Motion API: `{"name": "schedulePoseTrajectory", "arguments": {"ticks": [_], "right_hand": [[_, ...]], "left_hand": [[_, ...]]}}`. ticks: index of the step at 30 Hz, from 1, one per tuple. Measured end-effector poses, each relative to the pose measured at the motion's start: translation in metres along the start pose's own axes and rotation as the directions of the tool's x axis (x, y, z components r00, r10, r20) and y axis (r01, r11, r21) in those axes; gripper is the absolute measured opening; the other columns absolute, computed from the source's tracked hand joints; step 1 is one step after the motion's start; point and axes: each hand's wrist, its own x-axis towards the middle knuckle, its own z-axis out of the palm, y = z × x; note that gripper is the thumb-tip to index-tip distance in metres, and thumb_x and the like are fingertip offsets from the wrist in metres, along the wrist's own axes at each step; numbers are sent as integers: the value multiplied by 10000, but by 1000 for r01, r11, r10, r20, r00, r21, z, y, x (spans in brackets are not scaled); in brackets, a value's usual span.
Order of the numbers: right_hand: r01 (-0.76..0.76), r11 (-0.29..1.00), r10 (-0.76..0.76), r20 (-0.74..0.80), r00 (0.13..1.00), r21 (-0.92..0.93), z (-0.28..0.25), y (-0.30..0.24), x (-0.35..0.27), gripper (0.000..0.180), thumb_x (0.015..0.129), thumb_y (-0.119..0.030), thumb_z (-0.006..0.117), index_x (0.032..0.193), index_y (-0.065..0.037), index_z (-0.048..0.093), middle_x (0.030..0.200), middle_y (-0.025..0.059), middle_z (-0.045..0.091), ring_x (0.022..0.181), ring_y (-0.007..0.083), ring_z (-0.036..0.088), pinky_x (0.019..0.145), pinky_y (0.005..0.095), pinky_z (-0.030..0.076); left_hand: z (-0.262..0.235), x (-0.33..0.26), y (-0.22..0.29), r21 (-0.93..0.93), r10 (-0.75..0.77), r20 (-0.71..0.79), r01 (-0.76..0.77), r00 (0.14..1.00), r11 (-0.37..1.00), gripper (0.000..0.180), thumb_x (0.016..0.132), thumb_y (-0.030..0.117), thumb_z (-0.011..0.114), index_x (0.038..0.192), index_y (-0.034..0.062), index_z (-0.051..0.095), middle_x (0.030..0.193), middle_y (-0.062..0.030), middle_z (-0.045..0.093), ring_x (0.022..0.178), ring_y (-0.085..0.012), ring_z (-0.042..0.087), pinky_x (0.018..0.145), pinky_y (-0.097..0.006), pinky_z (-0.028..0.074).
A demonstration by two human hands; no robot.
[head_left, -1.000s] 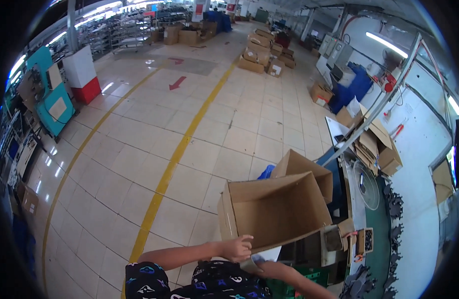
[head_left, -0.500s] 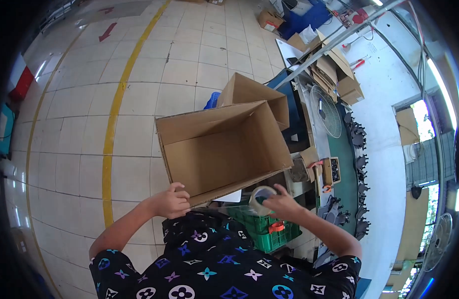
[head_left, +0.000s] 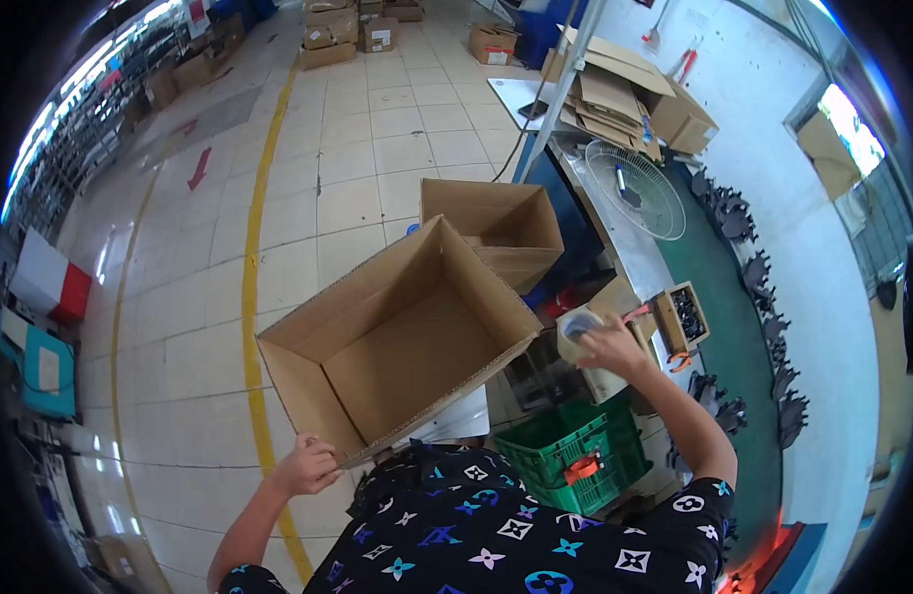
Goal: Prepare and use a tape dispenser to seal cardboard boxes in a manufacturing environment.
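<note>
An open, bare cardboard box (head_left: 422, 346) sits tilted in front of me, its inside facing up. My left hand (head_left: 306, 465) grips its near left corner with bent fingers. Out to the right of the box, my right hand (head_left: 613, 346) holds a roll of clear tape (head_left: 577, 333), apart from the cardboard. Whether a strip of tape runs from the roll cannot be made out. Behind the box stands a second open cardboard box (head_left: 496, 213), partly covered by it.
A green plastic crate (head_left: 575, 445) with an orange-red piece stands low at the right. Beyond it, a bench carries a wooden tray of small dark parts (head_left: 682, 313), a fan grille (head_left: 635, 188) and flattened cardboard (head_left: 610, 89). Black parts line the green bench surface (head_left: 709, 272). A metal post (head_left: 560, 89) rises nearby.
My left hand and the box's near left corner have shifted left and down, the box turning. My right hand has moved right and up with the tape roll. The whole view has swung.
</note>
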Motion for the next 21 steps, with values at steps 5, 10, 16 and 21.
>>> {"name": "schedulePoseTrajectory", "arguments": {"ticks": [5,10,16,21], "right_hand": [[9,1000,-13,-154,988,-27,-4,27,30,394,792,-440,696,967,-134,519,939,42,597,1019,217,590,1026,450,323],[-50,999,50,-194,980,8,49,27,50,374,787,-435,705,942,-140,535,913,39,585,1014,214,575,1007,434,324],[-200,980,191,-372,908,16,69,7,59,320,742,-410,740,823,-150,573,832,14,580,977,194,551,940,429,331],[-244,969,237,-412,880,37,66,6,62,320,716,-387,768,802,-151,570,810,15,585,952,198,553,934,435,332]], "left_hand": [[-1,24,12,26,23,76,-25,997,999,205,842,203,701,730,119,551,753,-3,557,935,-180,601,906,-476,324],[-1,28,19,35,20,95,-23,995,999,225,845,217,702,718,126,541,742,-4,550,933,-180,600,893,-459,323],[-1,21,20,50,-2,95,-2,995,999,214,852,210,695,729,132,538,741,-7,542,948,-175,604,910,-449,331],[-1,26,26,50,-12,84,8,996,999,218,866,227,684,736,131,537,764,-8,552,961,-183,602,917,-440,352]]}}
